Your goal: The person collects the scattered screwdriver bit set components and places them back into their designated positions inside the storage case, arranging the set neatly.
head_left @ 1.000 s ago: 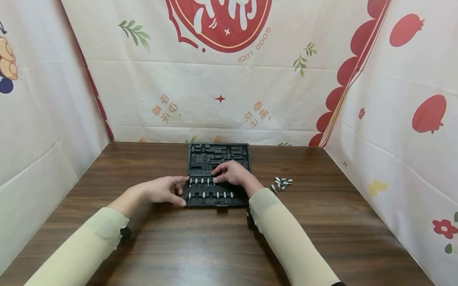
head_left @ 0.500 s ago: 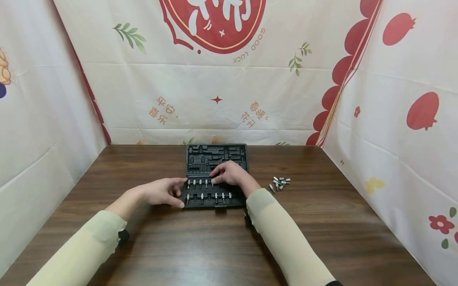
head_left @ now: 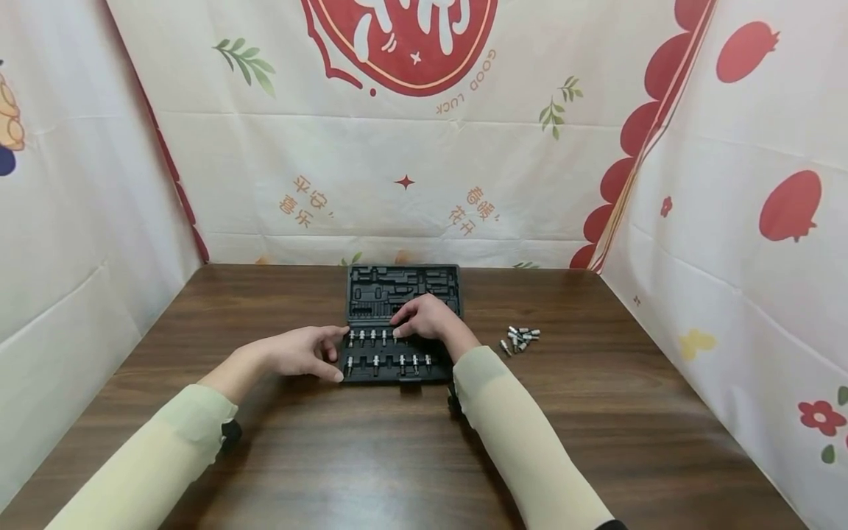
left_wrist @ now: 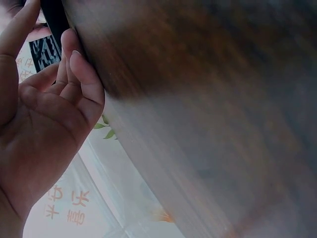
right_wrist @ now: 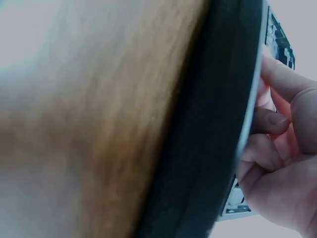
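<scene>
Brown tabletop (head_left: pixel 318 449) bears an open case (head_left: pixel 371 352), its left edge beside the loosely spread left hand (head_left: pixel 298 352). The right hand (head_left: pixel 429 318), nearer, bends over a front-to-back socket (head_left: pixel 395 336) in the back row; its grip is unclear.

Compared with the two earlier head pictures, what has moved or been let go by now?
Very little: the head view shifts slightly, and the right sleeve seems a touch further left relative to the black case. No new grasp or release shows. The left hand stays at the case's left edge, the right hand over its back row; the loose pieces stay put.
</scene>
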